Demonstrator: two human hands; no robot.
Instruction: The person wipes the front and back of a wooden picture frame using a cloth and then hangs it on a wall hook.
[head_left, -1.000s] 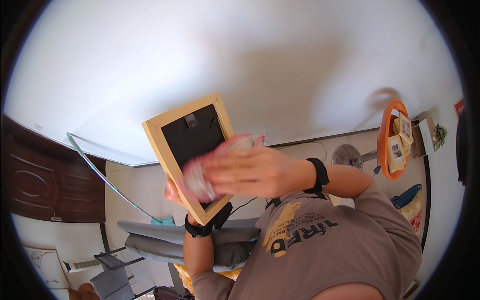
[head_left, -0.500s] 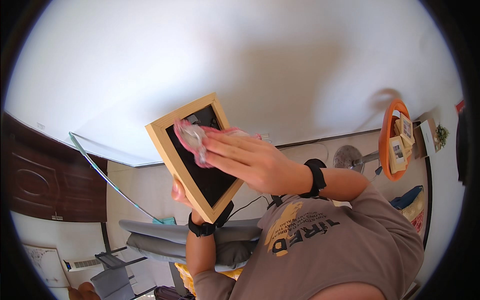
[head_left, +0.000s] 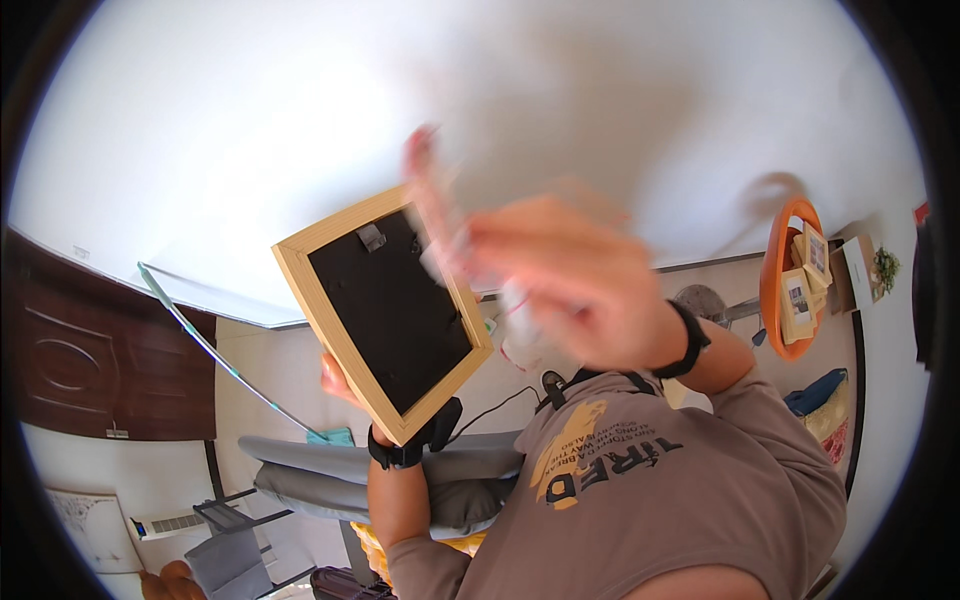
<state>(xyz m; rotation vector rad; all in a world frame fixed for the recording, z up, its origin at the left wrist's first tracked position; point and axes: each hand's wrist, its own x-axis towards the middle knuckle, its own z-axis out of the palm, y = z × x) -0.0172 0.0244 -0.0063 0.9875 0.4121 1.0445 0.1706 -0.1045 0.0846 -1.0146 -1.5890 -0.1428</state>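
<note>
A light wooden picture frame is held up tilted, its black backing with a small metal tab facing me. My left hand grips its lower left edge; the thumb shows and the other fingers are hidden behind the frame. Smeared by motion, my right hand holds a pink-edged whitish cloth at the frame's right side. Part of the cloth hangs below the fingers. Against the backing, I cannot tell whether the cloth touches or is just apart.
On the right, an orange round table bears several small picture frames. Beyond it are a box and a green plant. A thin pole leans on the left before a brown door. A grey chair stands lower left.
My right hand with the cloth has moved off the backing toward the right, uncovering the black panel and its metal tab. The frame has shifted slightly left.
</note>
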